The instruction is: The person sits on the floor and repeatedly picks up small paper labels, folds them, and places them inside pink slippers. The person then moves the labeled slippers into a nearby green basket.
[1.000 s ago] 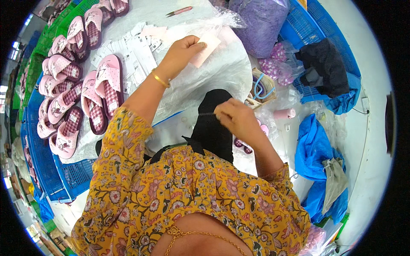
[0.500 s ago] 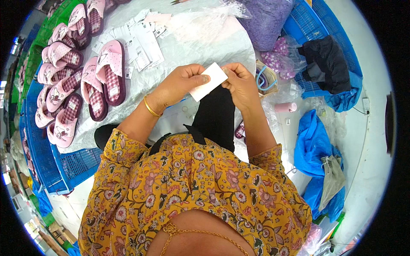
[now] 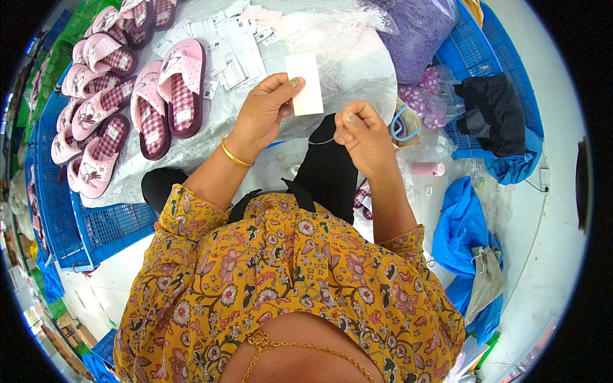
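Note:
Between thumb and fingers, my left hand (image 3: 271, 101) grips a blank white card (image 3: 306, 86), held upright above the table edge. My right hand (image 3: 362, 133) is closed in a pinch, apart from the card. From its fingertips a thin pale cord (image 3: 322, 142) trails leftward over my dark-clad knee. To the left of the card a pair of pink slippers (image 3: 173, 89) with checked insoles lies on the table. A spread of printed white tags (image 3: 237, 51) lies beyond them.
More pink slippers (image 3: 101, 163) line the left side, by a blue crate (image 3: 118, 236). The table (image 3: 357, 76) has a wrinkled plastic cover. A purple bundle in plastic (image 3: 415, 41) stands at the far right, near another blue crate (image 3: 476, 48) with black cloth (image 3: 491, 115).
My hands have moved apart. The card has gone up and left with my left hand, turning more upright. My right hand has let go of it and lowered, and a cord now shows there.

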`<state>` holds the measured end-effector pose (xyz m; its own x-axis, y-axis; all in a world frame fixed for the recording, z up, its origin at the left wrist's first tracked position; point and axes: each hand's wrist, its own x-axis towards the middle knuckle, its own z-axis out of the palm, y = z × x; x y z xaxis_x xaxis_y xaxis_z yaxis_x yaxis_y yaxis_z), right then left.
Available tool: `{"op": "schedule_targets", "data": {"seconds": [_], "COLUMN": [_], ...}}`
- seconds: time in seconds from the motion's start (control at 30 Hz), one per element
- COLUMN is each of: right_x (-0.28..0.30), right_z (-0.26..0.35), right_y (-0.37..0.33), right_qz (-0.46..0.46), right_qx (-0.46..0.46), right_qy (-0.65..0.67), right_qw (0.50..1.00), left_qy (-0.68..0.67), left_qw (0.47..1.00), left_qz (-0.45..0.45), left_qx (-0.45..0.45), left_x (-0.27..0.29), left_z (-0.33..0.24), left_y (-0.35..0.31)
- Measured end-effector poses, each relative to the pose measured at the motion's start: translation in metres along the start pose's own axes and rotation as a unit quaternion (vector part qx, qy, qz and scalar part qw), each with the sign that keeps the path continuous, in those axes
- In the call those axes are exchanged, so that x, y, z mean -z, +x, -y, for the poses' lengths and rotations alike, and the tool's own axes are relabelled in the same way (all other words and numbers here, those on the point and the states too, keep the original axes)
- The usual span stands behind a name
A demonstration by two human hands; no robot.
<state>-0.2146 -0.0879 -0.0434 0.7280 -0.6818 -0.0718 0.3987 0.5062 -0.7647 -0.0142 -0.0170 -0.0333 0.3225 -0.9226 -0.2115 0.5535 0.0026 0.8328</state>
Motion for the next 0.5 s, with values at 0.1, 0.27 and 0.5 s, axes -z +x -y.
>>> {"op": "schedule_targets", "data": {"seconds": [0.1,0.27,0.5], "right_x": [-0.009,-0.032,-0.033], "right_z": [-0.013,-0.021,-0.027], "right_y": [0.000,0.000,0.009], "right_qz": [-0.057,-0.130,-0.127], "right_qx": [-0.018,0.023,0.005], "right_qy": [-0.068,-0.169,-0.118], "right_qw": [0.996,0.977,0.985], "left_qy": [-0.008,-0.033,-0.046], "left_qw": [0.999,0.998,0.998], "left_qz": [-0.042,-0.018,-0.008], "left_qx": [-0.010,-0.042,-0.031], "left_x": [-0.006,0.009,0.003], "left_z": [-0.002,0.006,0.006], "left_y": [-0.005,-0.005,-0.015]}}
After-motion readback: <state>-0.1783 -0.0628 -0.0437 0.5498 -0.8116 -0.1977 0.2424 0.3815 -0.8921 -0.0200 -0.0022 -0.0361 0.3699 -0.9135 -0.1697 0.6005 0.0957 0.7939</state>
